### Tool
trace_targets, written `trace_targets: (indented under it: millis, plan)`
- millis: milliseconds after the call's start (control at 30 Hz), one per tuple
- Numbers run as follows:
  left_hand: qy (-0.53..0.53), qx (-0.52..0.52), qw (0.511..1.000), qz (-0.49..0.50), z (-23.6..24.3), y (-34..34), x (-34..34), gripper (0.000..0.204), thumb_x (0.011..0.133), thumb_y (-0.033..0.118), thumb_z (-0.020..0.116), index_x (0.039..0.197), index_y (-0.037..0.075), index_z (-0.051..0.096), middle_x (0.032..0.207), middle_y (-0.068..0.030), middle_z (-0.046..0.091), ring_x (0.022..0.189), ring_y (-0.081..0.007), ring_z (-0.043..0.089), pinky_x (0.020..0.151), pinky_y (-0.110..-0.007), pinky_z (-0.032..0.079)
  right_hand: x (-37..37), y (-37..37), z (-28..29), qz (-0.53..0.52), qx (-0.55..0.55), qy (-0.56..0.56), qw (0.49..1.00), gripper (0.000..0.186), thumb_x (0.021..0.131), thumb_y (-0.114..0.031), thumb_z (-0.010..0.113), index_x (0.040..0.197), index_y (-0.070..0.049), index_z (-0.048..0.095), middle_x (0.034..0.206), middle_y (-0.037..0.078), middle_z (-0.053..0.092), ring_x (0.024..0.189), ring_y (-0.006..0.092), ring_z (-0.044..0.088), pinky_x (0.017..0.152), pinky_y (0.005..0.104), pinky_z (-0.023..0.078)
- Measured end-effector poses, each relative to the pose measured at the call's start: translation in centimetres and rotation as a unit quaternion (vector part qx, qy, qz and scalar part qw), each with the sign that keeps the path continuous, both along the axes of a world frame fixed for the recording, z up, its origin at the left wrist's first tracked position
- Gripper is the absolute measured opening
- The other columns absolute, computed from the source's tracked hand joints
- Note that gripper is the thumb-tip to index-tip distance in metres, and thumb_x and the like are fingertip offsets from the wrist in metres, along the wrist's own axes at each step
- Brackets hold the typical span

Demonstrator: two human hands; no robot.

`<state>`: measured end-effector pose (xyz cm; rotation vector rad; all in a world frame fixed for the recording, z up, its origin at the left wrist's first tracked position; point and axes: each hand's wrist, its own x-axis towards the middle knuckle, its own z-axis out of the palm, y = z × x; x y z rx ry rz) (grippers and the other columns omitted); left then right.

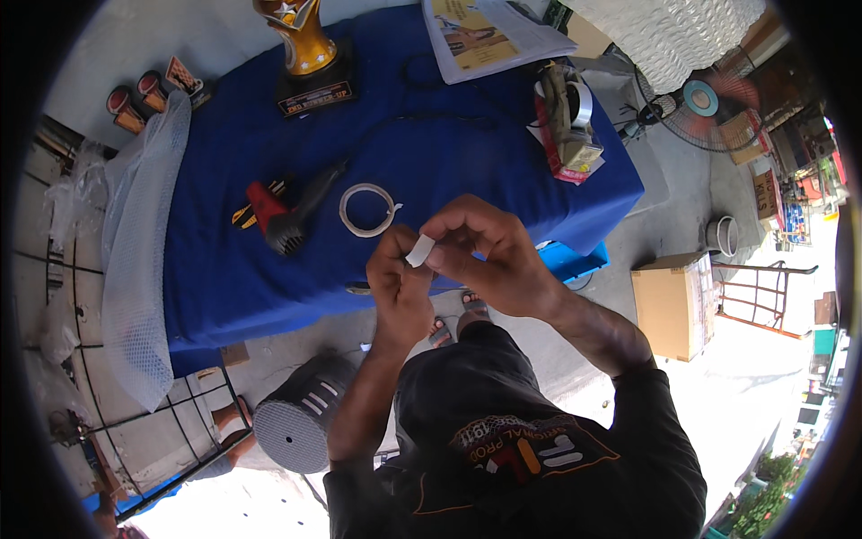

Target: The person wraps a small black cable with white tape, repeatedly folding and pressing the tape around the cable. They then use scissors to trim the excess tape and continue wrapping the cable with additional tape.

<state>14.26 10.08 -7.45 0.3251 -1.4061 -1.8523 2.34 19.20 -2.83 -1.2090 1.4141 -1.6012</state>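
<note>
Left hand (395, 278) and right hand (494, 260), fingertips closed, pinch a small flat white strip (419, 251) above the blue cloth-covered counter (449, 166); probably light, flimsy, best held by its ends.

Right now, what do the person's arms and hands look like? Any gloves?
No gloves: the left hand and right hand are bare. The forearms are bare too, with no watch showing. The black sleeves are short, part of a black shirt with red, orange and white print.
</note>
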Motion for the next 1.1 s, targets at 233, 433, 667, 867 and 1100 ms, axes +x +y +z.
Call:
trace_targets:
  millis: [233,433,667,867,1100]
  plan:
    - [0.009,-0.136,0.988,0.067,0.3,-0.3,0.2,0.005,0.083,0.005,0.052,0.086,0.002,0.049,0.069,0.0006,0.049,0.064,-0.0044,0.041,0.057,-0.024,0.033,0.4,-1.9,-0.5,-0.013,0.032,-0.134,0.990,0.012,0.099,-0.009,0.059,0.091,-0.001,0.058,0.080,0.003,0.061,0.079,0.0065,0.058,0.066,0.0260,0.048]
    - [0.025,-0.158,0.970,0.184,-1.4,0.2,0.1,0.035,0.079,0.011,0.048,0.109,-0.002,0.037,0.068,-0.0071,0.049,0.059,-0.0104,0.040,0.056,-0.027,0.035,0.5,-1.7,-0.6,-0.009,0.090,-0.127,0.988,0.013,0.100,-0.010,0.055,0.092,-0.001,0.057,0.080,0.002,0.059,0.075,0.0058,0.053,0.064,0.0263,0.045]
    - [0.051,-0.226,0.957,0.174,-2.6,-0.6,0.8,0.031,0.073,0.006,0.045,0.102,0.003,0.034,0.067,-0.0088,0.048,0.056,-0.0122,0.038,0.055,-0.027,0.035,2.4,-2.2,-2.2,-0.023,0.002,-0.200,0.980,0.013,0.100,-0.011,0.057,0.090,-0.003,0.059,0.076,-0.002,0.057,0.071,0.0032,0.050,0.061,0.0235,0.041]
    - [0.069,-0.222,0.959,0.164,-2.6,-0.2,0.6,0.033,0.072,0.006,0.044,0.103,0.003,0.035,0.067,-0.0085,0.048,0.055,-0.0110,0.035,0.054,-0.027,0.034,2.6,-1.5,-2.6,-0.042,0.039,-0.181,0.982,0.015,0.100,-0.011,0.057,0.088,-0.002,0.057,0.074,-0.002,0.056,0.069,0.0035,0.049,0.060,0.0237,0.042]
    - [0.051,-0.295,0.928,0.223,-2.4,-0.5,0.7,0.036,0.073,0.012,0.045,0.106,0.003,0.034,0.079,-0.0095,0.049,0.065,-0.0126,0.041,0.062,-0.028,0.036,2.7,-2.3,-2.1,-0.027,0.040,-0.152,0.987,0.018,0.097,-0.013,0.062,0.086,0.001,0.062,0.073,-0.001,0.058,0.070,0.0025,0.051,0.061,0.0231,0.043]
